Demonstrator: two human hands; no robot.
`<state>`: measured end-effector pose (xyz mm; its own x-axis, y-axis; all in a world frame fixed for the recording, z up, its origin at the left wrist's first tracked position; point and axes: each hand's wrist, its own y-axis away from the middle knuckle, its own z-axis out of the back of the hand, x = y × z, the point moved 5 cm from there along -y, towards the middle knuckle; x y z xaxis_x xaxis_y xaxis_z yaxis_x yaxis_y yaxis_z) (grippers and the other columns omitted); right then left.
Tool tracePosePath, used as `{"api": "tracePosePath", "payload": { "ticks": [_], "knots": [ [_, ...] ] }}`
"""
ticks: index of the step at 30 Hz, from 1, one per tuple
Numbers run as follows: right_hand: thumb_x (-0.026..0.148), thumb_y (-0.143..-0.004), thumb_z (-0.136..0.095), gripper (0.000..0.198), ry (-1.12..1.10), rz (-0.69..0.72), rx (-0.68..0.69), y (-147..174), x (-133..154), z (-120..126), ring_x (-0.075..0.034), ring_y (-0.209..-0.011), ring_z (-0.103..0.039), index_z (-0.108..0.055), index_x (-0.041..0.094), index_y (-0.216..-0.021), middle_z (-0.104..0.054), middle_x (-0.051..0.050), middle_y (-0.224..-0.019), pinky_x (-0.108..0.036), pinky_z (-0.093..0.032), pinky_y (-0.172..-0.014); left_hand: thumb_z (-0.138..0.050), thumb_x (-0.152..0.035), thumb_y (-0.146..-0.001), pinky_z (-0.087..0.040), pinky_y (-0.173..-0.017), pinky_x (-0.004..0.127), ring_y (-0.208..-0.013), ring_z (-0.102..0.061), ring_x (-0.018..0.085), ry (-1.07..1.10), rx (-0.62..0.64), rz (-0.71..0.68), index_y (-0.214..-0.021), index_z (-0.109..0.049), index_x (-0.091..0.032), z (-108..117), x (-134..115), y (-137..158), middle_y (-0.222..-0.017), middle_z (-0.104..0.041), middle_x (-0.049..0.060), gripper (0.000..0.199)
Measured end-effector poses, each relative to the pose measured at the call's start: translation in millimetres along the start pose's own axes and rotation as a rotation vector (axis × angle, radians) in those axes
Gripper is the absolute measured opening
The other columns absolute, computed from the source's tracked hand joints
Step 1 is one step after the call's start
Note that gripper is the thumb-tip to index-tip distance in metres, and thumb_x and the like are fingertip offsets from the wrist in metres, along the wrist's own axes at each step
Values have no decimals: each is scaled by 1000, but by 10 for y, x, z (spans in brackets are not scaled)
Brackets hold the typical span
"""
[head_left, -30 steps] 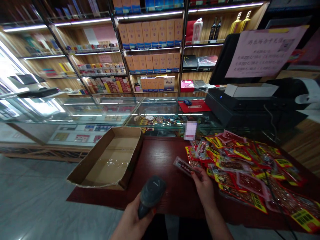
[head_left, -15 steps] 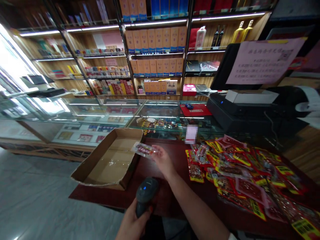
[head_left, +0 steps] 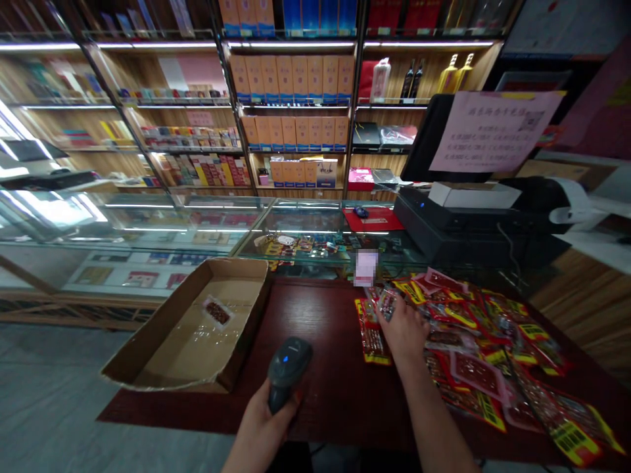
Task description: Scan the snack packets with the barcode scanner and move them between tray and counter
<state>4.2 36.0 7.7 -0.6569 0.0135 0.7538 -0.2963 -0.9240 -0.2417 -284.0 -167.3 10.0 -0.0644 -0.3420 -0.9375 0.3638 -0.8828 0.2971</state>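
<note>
In the head view, the left hand (head_left: 263,420) has its grip wrapped around the handle of a dark barcode scanner (head_left: 290,361), fingers curled about it, the scanner's head tipped up above the fist and a small blue light glowing on top. The right hand (head_left: 405,328) is at the near-left part of a heap of packets (head_left: 478,378), its fingers bent over a small clear packet (head_left: 386,305); the hand hides much of the contact, so whether this grip has closed on the packet cannot be told.

The clear packet lies slanted at the heap's left side, shiny, with dark contents and pale print too small to read. The heap spreads over the right side of the dark red tabletop (head_left: 325,309), glossy wrappers overlapping, mostly red and yellow around brown food, a few with pale pink edges. On the left, a shallow open cardboard box (head_left: 172,351) holds one small packet with brown contents (head_left: 217,312), lying flat and slanted on the bottom towards the far end.
</note>
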Motion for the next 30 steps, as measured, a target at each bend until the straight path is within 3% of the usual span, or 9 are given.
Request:
{"api": "tracePosePath", "payload": {
  "ticks": [3,7,13,16,21,30],
  "knots": [
    [28,-83,-70,56,-26,-9,13,4,-45,-50,-46,-128,-55,-64,17,-137,-71,-24,-121,-68,-24,-110,-81,-57,-65,-31,-39,22,-37,-41,10,14,-15,-6,-91,-65,-17,6,37,-3,-44,-48,-10,50],
    [30,-80,-65,56,-229,-34,69,107,-102,-87,-36,-112,-66,-63,19,-134,-74,-16,-115,-56,-42,-107,-81,-58,-64,-31,-40,22,-39,-41,10,23,4,48,-96,-64,-17,0,66,61,-44,-47,-10,54],
    [50,-72,-76,53,-700,-199,249,665,-133,-394,-28,-91,-77,-66,22,-116,-79,-8,-106,-43,-64,-80,-79,-61,-64,-31,-39,22,-38,-40,10,-1,3,62,-95,-62,-17,-3,68,87,-43,-46,-10,56],
    [51,-70,-81,46,-863,-323,287,917,-114,-615,-27,-85,-78,-67,24,-105,-79,-5,-97,-43,-67,-71,-78,-59,-66,-32,-40,22,-39,-40,10,-19,17,36,-97,-63,-17,-16,64,71,-45,-46,-10,55],
    [47,-67,-88,43,-1056,-416,329,1082,-59,-835,-25,-93,-78,-65,26,-96,-79,-2,-97,-40,-67,-76,-78,-57,-69,-33,-40,21,-40,-41,10,-38,66,24,-93,-64,-17,-25,8,130,-47,-46,-9,49],
    [43,-71,-88,43,-1174,-470,407,1154,-50,-964,-26,-110,-75,-63,27,-102,-77,-3,-110,-47,-61,-96,-75,-60,-72,-28,-39,21,-39,-37,9,-62,102,77,-93,-62,-18,31,-15,202,-45,-44,-10,49]
  ]
}}
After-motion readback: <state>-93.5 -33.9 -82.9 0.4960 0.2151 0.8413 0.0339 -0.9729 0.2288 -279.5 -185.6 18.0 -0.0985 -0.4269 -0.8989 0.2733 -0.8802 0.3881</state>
